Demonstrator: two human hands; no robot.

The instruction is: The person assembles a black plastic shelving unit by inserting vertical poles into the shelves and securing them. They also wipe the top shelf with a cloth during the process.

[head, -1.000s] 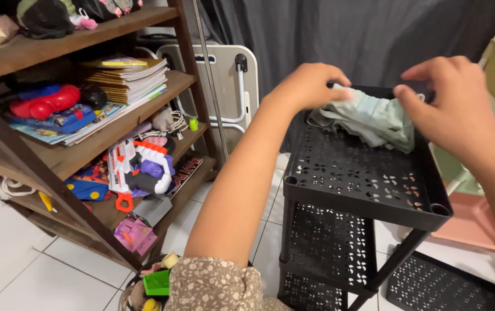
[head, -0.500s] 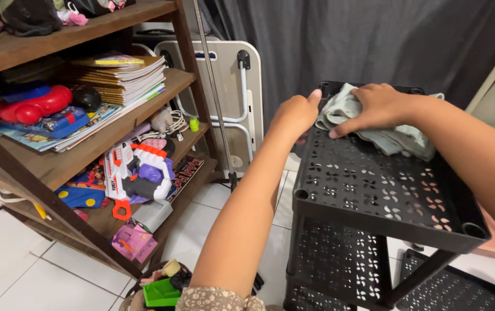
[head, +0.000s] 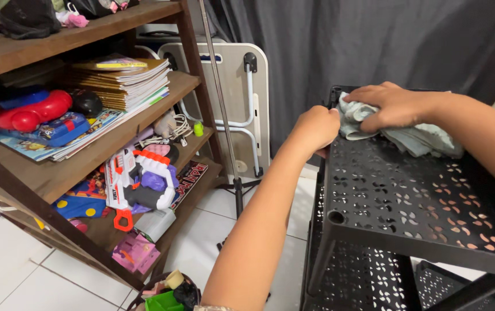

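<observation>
A pale grey-green cloth (head: 400, 129), soft and rumpled into loose folds, lies at the far left corner of the top tray of a black plastic rack (head: 409, 201). The tray is flat and rigid, pierced all over with small petal-shaped cut-outs, with a raised rim and round sockets at its corners; a second perforated tier shows below it. The right hand (head: 388, 106) presses down on the bunched end of the cloth, fingers curled together and clamped on the fabric, while the rest of the cloth trails out to the right along the tray's back edge. The left hand (head: 315, 129) grips the tray's left rim just beside the cloth, fingers closed around the edge.

To the left stands a dark wooden shelf unit (head: 74, 167) with rough, slanted boards. It carries a stack of thin notebooks (head: 123, 80), a glossy red plastic toy (head: 28, 112) and a white, orange and purple toy blaster (head: 138, 181). A folded beige table (head: 233, 98) with white tube legs leans against a dark grey curtain (head: 374, 40). The floor is white glazed tile (head: 5, 270).
</observation>
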